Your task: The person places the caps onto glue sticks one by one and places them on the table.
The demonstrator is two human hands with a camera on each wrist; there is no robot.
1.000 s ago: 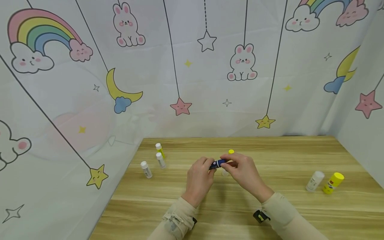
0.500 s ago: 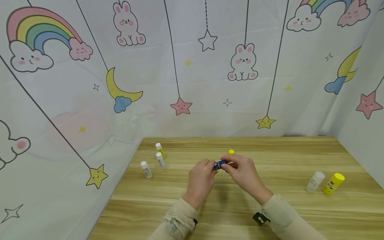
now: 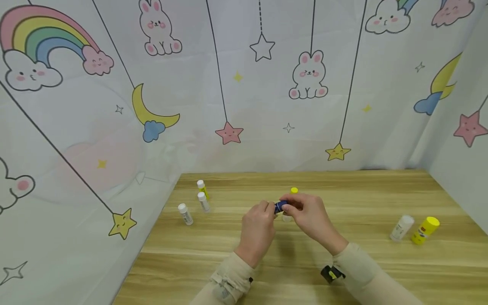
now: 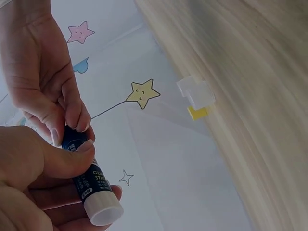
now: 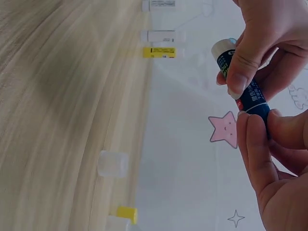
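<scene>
A dark blue glue stick (image 3: 281,206) with a white end is held between both hands above the table. My left hand (image 3: 257,231) grips its body; in the left wrist view the thumb lies across the label (image 4: 91,175) and the white end points down, away from the other hand. My right hand (image 3: 312,218) pinches the blue cap end (image 5: 258,111) between thumb and fingers. Behind the right hand, partly hidden, stand a yellow-topped glue stick (image 3: 294,190) and a whitish one (image 3: 286,217).
At the table's left stand two white glue sticks (image 3: 186,214) and a yellow one with a white cap (image 3: 202,188). On the right are a white glue stick (image 3: 402,228) and a yellow one (image 3: 425,231). A printed curtain (image 3: 259,93) hangs behind the wood-grain table (image 3: 289,271).
The left hand has shifted slightly right towards the right hand, and less of the blue glue stick shows between them. The right hand keeps its pinch, and the head view has tipped slightly.
</scene>
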